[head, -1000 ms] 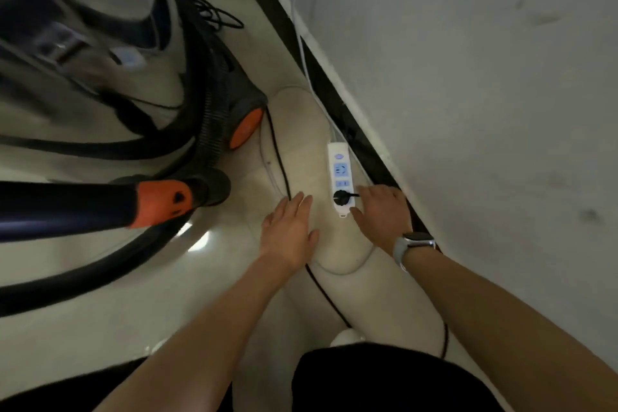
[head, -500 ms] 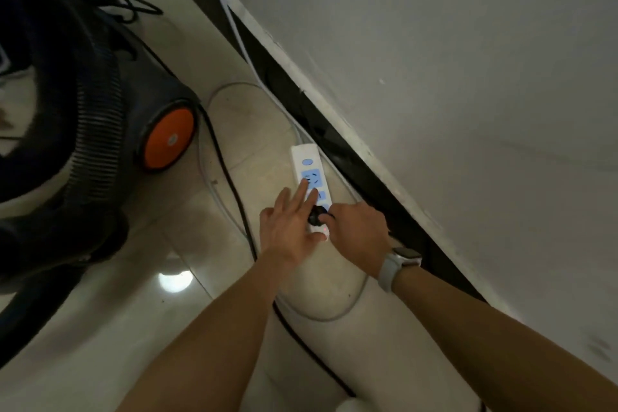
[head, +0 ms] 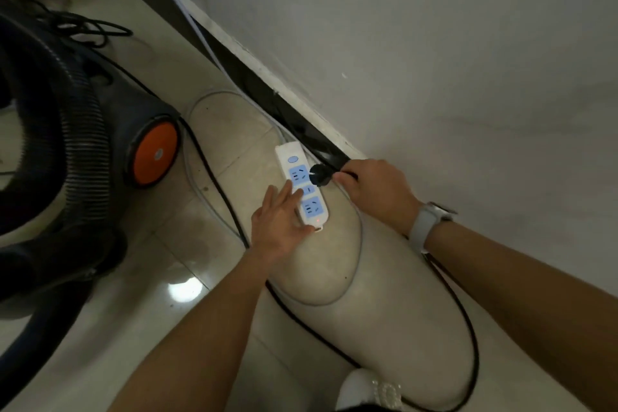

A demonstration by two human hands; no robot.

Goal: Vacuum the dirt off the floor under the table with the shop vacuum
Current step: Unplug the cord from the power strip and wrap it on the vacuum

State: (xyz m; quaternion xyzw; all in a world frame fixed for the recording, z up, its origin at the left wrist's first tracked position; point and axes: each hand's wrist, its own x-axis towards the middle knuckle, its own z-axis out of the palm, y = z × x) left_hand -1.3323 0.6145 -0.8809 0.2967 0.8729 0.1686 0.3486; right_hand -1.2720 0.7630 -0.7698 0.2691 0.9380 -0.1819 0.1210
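Fingers of our left hand point(head: 279, 223) lie flat and straight on the white power strip point(head: 303, 187), holding it down on the floor point(head: 143, 328). Our right hand point(head: 374, 189) pinches the black plug point(head: 317, 174) just beside the strip, at its top socket; we cannot tell if it is in or out. The shop vacuum point(head: 83, 130) sits near, to the left. We think no dirt is cleaned yet, so all the vacuuming is left.

floor point(head: 207, 328): glossy pale tiles | power strip point(head: 302, 187): white, lying near the dark baseboard | shop vacuum point(head: 83, 150): standing at left, orange wheel | black cord point(head: 217, 184): trailing across tiles | white cable point(head: 357, 244): looped on tiles
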